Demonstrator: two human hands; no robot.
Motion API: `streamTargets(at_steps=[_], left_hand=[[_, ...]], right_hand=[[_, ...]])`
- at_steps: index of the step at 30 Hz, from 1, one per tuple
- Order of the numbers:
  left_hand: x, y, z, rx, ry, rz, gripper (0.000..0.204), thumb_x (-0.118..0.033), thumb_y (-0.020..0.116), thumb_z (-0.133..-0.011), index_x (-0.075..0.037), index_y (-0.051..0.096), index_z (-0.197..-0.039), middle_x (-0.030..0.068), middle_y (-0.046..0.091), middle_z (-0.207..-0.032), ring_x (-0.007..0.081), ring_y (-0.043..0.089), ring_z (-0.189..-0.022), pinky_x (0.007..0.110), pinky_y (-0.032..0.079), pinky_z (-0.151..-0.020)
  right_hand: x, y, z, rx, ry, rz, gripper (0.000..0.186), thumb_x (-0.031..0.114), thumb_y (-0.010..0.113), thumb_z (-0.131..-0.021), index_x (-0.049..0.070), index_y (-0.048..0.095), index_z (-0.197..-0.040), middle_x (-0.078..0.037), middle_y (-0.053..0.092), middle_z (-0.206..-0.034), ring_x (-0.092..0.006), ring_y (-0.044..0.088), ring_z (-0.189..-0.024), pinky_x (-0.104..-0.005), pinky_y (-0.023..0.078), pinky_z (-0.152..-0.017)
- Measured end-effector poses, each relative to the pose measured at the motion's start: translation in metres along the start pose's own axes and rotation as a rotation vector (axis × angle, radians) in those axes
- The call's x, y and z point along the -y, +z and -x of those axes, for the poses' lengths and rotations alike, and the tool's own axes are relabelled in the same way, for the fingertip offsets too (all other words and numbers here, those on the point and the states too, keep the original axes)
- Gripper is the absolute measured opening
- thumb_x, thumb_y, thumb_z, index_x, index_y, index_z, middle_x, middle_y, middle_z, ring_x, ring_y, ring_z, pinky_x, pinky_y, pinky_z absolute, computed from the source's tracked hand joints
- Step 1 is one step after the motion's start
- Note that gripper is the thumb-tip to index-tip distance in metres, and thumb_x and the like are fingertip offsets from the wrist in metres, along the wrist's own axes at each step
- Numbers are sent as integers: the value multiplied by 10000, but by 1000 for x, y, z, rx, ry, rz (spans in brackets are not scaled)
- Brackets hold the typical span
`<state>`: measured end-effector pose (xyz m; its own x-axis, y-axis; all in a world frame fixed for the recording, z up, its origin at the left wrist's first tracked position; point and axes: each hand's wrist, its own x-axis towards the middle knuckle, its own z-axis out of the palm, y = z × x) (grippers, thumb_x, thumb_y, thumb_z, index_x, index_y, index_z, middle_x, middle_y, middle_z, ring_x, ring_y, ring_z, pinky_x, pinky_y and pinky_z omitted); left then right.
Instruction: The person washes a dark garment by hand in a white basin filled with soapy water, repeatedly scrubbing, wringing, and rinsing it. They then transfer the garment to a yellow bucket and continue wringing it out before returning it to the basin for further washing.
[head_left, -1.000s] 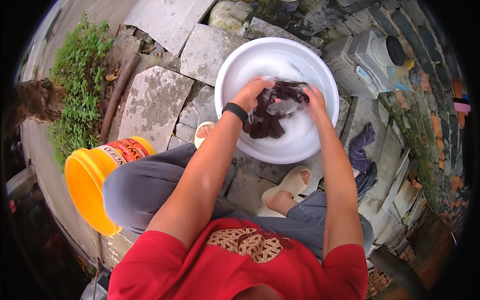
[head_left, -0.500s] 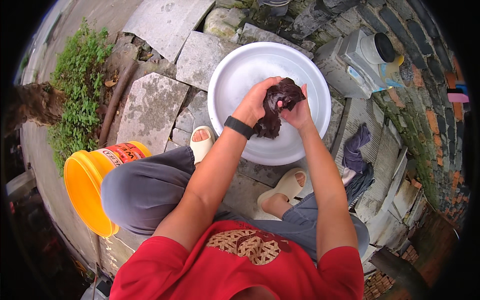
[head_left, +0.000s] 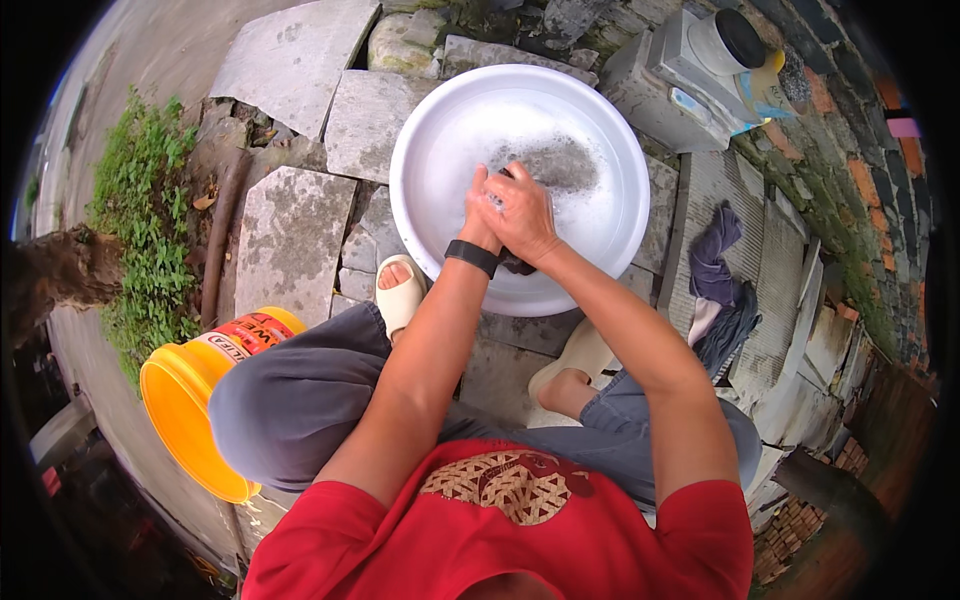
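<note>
In the white basin point(head_left: 402, 200), foamy water holds a greyish patch of suds point(head_left: 565, 165). Over it my two hands are pressed together around a dark brown cloth point(head_left: 516, 265), most of which they hide. My left hand point(head_left: 483, 215), with a black band at the wrist, is closed on the cloth from the left. Crossing over from the right, my right hand point(head_left: 525, 212) is closed on it too, its fingers lying over the left ones. A bit of the cloth peeks out below the wrists.
A yellow bucket point(head_left: 175, 400) lies tipped beside my left knee. Wrung dark cloths point(head_left: 713, 265) rest on a ridged slab point(head_left: 770, 300) at the right. Grey containers point(head_left: 690, 85) stand by the brick wall, and a green plant point(head_left: 140, 190) grows at the left.
The dark cloth, spread between my parted hands before, is now bunched up inside them. My right hand has moved left onto my left one. Grey suds now show in the water.
</note>
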<state>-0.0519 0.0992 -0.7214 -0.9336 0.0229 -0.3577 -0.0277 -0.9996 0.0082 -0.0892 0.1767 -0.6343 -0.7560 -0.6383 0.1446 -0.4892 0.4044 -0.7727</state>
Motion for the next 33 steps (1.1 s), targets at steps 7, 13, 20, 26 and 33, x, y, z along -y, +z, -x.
streamTargets(at_steps=[7,13,20,26,33], left_hand=[[42,61,-3,-746,46,-565,214,-306,408,-920,-122,515,-926,50,547,-857,159,509,-755,334,396,-502],[42,67,8,-468,17,-373,241,-282,322,-939,-107,481,-983,47,549,-914,170,542,-793,307,462,-628],[41,75,5,-471,139,-209,249,-274,311,-937,-86,472,-969,38,546,-830,164,536,-644,277,393,-410],[47,77,17,-434,-72,-473,296,-354,363,-943,-99,507,-904,55,549,-766,167,529,-620,261,345,-401],[23,15,13,-450,90,-249,313,-257,311,-959,-43,523,-1041,114,592,-970,255,580,-838,377,510,-663]], right_hand=[[-63,-13,-20,-135,189,318,266,311,599,-788,84,627,-653,-159,586,-700,-333,590,-659,-442,468,-595],[-42,-12,-10,-59,86,121,274,308,587,-791,91,630,-629,-146,603,-711,-330,585,-632,-433,473,-590],[-9,-23,-6,-148,-1,98,295,252,613,-779,48,544,-577,-143,539,-627,-327,531,-562,-419,423,-534],[-83,-32,-27,-264,271,181,207,276,530,-850,84,602,-823,-135,565,-881,-347,571,-789,-444,454,-675],[-9,-28,10,12,97,-12,168,241,556,-842,86,622,-835,-111,547,-873,-306,578,-789,-379,466,-704]])
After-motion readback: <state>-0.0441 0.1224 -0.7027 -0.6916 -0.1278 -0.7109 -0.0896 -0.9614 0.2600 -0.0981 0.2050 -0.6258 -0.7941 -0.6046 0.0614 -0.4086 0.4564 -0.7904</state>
